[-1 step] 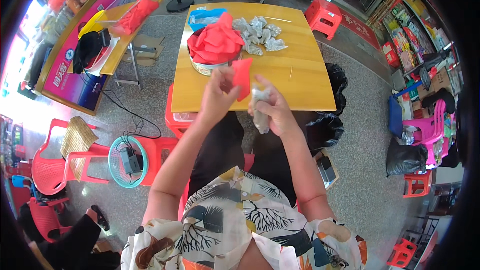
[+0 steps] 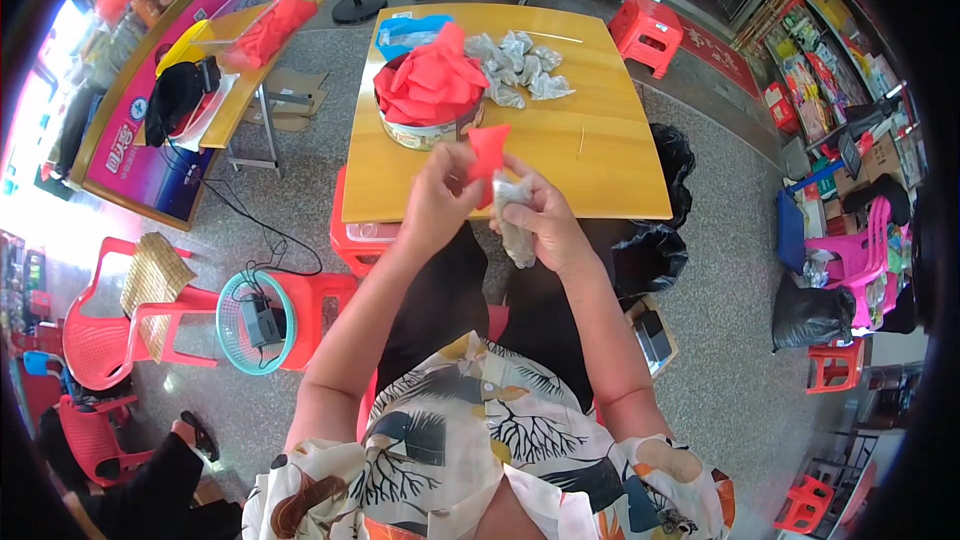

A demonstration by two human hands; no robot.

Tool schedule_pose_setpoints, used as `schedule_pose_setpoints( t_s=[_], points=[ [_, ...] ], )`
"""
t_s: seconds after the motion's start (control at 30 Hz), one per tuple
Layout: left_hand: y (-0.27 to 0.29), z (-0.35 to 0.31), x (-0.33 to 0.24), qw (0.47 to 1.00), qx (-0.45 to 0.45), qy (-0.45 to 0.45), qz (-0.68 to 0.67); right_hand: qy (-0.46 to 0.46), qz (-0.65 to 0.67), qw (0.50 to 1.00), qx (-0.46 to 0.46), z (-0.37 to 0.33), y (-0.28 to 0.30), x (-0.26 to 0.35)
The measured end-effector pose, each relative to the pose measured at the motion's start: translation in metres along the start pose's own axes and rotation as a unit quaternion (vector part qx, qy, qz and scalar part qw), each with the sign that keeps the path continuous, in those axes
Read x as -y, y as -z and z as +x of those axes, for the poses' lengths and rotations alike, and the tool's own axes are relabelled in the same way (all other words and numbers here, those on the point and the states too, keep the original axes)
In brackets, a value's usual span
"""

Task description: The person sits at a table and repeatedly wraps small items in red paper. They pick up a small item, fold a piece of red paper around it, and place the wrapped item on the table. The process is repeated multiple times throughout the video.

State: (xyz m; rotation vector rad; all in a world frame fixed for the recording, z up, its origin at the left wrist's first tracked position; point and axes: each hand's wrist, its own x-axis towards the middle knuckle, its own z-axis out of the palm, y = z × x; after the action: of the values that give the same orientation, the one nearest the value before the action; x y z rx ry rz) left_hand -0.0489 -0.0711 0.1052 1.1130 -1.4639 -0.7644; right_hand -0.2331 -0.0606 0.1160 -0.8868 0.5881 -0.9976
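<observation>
My left hand (image 2: 440,195) pinches a small red fabric pouch (image 2: 488,150) over the near edge of the yellow wooden table (image 2: 580,180). Fingers and thumb of my right hand (image 2: 545,220) are wrapped round a clear plastic bag with greyish-brown contents (image 2: 515,230), held upright just below the pouch. The bag's top overlaps the pouch's lower part; whether it is inside the pouch I cannot tell. Beyond my left hand stands a round tin (image 2: 420,135) heaped with red pouches (image 2: 430,85). Several similar filled plastic bags (image 2: 520,65) lie to its right.
A blue packet (image 2: 405,32) lies behind the tin. Two thin sticks rest on the table, one a short stick (image 2: 582,143). Black plastic bags (image 2: 650,260) hang by the table's right side. A turquoise basket (image 2: 225,325) sits on a red stool at left.
My hands have drawn closer together. The plastic bag has moved slightly left and now meets the red pouch, which was apart from it before.
</observation>
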Motion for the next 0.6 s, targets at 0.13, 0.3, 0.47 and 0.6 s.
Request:
schedule_pose_setpoints(
  t_s=[0.13, 0.3, 0.47, 0.6],
  points=[
    [0.009, -0.03, -0.009, 0.99, 0.101, -0.011, 0.094, -0.024, -0.027, 0.999, 0.013, -0.003, 0.019, -0.023],
    [-0.002, -0.058, -0.02, 0.977, 0.045, 0.079, -0.193, -0.004, 0.039, 0.999, 0.011, -0.018, 0.018, -0.041],
    [0.02, -0.065, -0.008, 0.998, 0.047, -0.026, 0.044, 0.019, 0.0, 0.999, -0.032, -0.039, 0.0, -0.043],
    [0.029, -0.075, -0.016, 0.963, 0.093, -0.129, 0.218, 0.008, -0.069, 0.998, 0.007, -0.06, -0.014, -0.023]
  ],
)
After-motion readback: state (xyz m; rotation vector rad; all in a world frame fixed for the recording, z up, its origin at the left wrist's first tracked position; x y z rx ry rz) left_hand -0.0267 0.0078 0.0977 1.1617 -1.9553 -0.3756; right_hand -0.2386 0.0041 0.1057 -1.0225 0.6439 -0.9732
